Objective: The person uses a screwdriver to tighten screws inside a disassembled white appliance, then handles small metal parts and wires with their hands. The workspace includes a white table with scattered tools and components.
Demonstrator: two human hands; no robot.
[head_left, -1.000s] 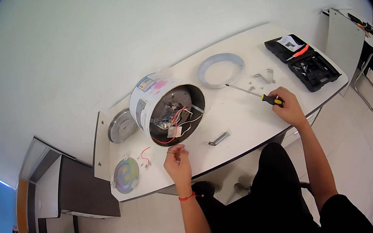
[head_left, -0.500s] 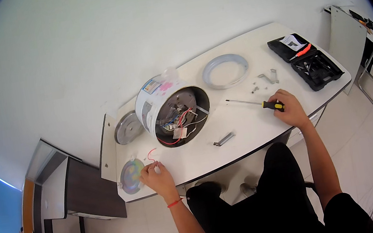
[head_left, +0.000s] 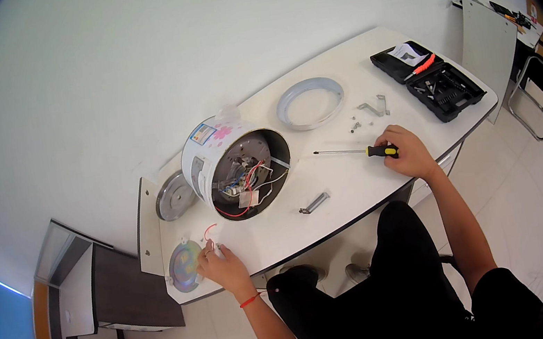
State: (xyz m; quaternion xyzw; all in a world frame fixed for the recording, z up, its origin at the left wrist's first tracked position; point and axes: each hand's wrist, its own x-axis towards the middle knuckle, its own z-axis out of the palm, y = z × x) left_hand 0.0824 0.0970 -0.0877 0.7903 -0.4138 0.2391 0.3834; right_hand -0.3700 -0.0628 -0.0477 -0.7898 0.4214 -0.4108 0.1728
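Observation:
My right hand (head_left: 403,151) grips the black and yellow handle of a screwdriver (head_left: 346,150), its long shaft pointing left over the tabletop. My left hand (head_left: 221,265) is down at the table's left end, fingers bunched beside a loose red wire (head_left: 208,227), small screws and a round iridescent plate (head_left: 183,271); what they hold is hard to make out. A white cylindrical appliance housing (head_left: 214,141) lies on its side, open end toward me, showing wiring. A metal bracket piece (head_left: 314,202) lies between my hands. Small fasteners (head_left: 354,127) and bent brackets (head_left: 374,107) are above the screwdriver.
The white table (head_left: 282,238) also holds a steel lid (head_left: 174,197), a pale ring (head_left: 312,120) and an open black tool case (head_left: 446,94). A wall rises behind. A dark cabinet (head_left: 128,289) stands left; a side desk (head_left: 485,39) and folding chair (head_left: 532,74) are at right.
My left hand has moved leftward and down from in front of the housing to beside the plate and red wire. My right hand's screwdriver has swung to point more level.

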